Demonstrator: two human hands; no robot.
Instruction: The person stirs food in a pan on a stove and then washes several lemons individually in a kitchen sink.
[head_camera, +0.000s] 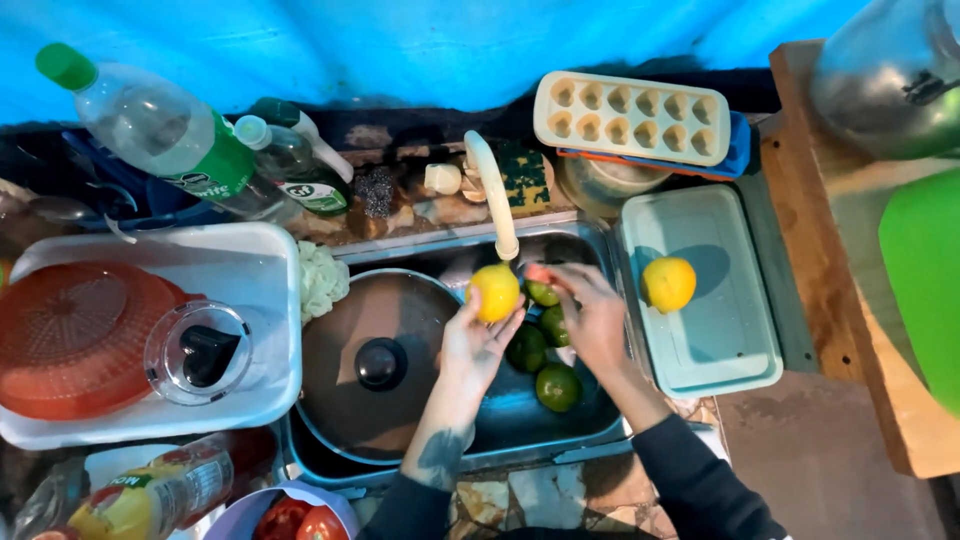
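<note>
- L hand clamped on yellow lemon under tap, over sink.
- R hand fingers curled by green limes; grip unclear.
- One lemon sat in tray; looked rinsed, limes left.

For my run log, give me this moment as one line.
left hand: holds yellow lemon under tap | right hand: in sink, over green limes

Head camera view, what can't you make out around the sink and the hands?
- Right hand: its fingers cover what they touch among the green fruit.
- Sink floor: hidden under the pot lid and fruit.
- Water flow from the tap: too faint to tell.
- Metal pot: cut off by the top right edge.
</note>
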